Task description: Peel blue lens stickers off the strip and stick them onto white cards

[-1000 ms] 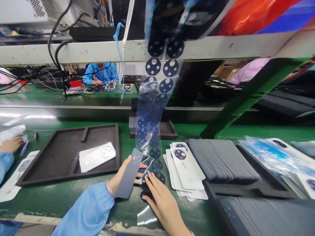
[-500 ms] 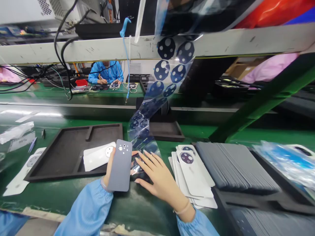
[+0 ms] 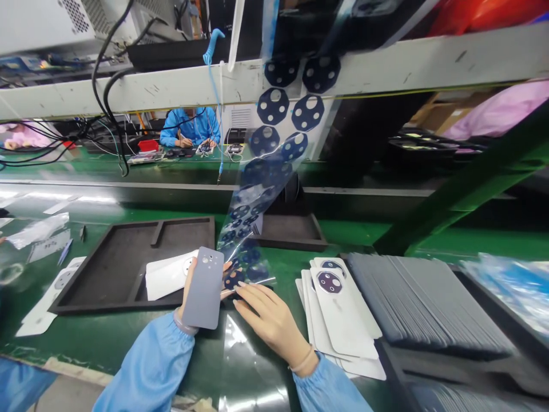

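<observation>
My left hand [image 3: 190,284] is closed around a grey phone back cover [image 3: 203,292] with camera holes near its top. The left fingertips show behind the cover, against the lower end of a clear film strip [image 3: 253,197]. Pairs of dark octagonal stickers with round holes line this strip, which hangs from above. At the strip's lower end, one dark sticker [image 3: 233,279] lies between my two hands. My right hand [image 3: 270,323] has its thumb and fingers drawn together at the edge of this sticker and film; the exact pinch point is partly hidden.
A black tray [image 3: 98,274] with white covers [image 3: 169,274] stands left. White covers with dark camera stickers [image 3: 343,320] are stacked right, beside rows of grey covers [image 3: 424,297] in a black tray. A shelf beam [image 3: 171,80] crosses above; a person in blue [image 3: 191,126] sits opposite.
My right hand has moved slightly down, its spread fingers drawing together at the film's edge. The film's lower end has shifted and a bare clear stretch now shows below. The left hand still holds the cover.
</observation>
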{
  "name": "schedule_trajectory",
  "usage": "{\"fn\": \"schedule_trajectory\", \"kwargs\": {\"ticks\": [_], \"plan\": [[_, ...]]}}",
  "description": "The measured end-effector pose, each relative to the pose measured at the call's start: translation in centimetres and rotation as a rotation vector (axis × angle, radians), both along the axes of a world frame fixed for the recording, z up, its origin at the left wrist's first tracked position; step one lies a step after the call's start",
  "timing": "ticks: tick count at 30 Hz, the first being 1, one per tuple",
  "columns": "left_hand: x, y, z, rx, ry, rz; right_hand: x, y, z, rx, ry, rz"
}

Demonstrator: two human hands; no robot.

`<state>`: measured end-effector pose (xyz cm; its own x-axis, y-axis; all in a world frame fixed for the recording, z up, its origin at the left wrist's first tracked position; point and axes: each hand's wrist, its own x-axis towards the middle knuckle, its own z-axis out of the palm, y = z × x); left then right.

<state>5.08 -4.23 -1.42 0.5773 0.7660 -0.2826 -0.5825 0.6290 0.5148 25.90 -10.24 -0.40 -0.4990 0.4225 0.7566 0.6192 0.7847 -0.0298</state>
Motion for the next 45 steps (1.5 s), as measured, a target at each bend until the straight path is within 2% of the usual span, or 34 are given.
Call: {"fn": "schedule_trajectory", "kwargs": {"ticks": [4,7,10,14,17,20,24,27,29,31,33,35,38,41,45], "plan": [[-0.6,0.3,-0.9,0.099,-0.154,-0.086,-0.4,0.2,0.0,-0.005,0.029,-0.028],[-0.5,0.1,-1.5,0.155,-0.197,-0.096,-0.9,0.2,-0.5,-0.026,0.045,-0.078],[0.0,-0.3,-1.4,0.091,-0.171,-0.086,-1.1,-0.2,-0.9,0.012,0.118,-0.096],[0.5,-0.7,-0.6,-0.032,-0.143,-0.055,-0.8,-0.4,-1.1,0.087,0.162,-0.072],[0.7,-0.9,0.1,-0.048,-0.101,0.020,-0.5,-0.1,-1.0,0.039,0.189,-0.040],[1.0,-1.1,0.9,-0.052,-0.018,0.106,-0.4,0.0,-0.7,-0.153,0.273,0.016],[1.6,-1.4,1.6,-0.005,0.211,0.284,-0.1,-0.5,0.5,-0.666,0.403,0.137],[1.9,-1.5,1.2,0.226,0.492,0.445,0.4,-0.8,1.6,-1.038,0.546,0.282],[2.1,-1.7,0.7,0.415,0.681,0.540,0.6,-0.8,1.9,-1.212,0.707,0.369],[2.1,-2.0,0.5,0.569,0.871,0.618,0.5,-0.6,1.9,-1.323,0.934,0.369],[2.2,-2.4,0.7,0.678,1.049,0.655,0.4,-0.3,1.6,-1.374,1.182,0.277],[2.5,-3.0,1.2,0.734,1.177,0.627,0.2,0.0,1.3,-1.367,1.369,0.179],[3.3,-3.8,1.8,0.708,1.240,0.477,-0.1,0.1,1.2,-1.290,1.504,0.099],[4.2,-4.2,1.7,0.632,1.215,0.327,-0.3,0.0,1.3,-1.229,1.532,0.076],[4.8,-4.7,1.0,0.621,1.115,0.224,-0.7,-0.2,1.1,-1.199,1.477,0.017]]}}
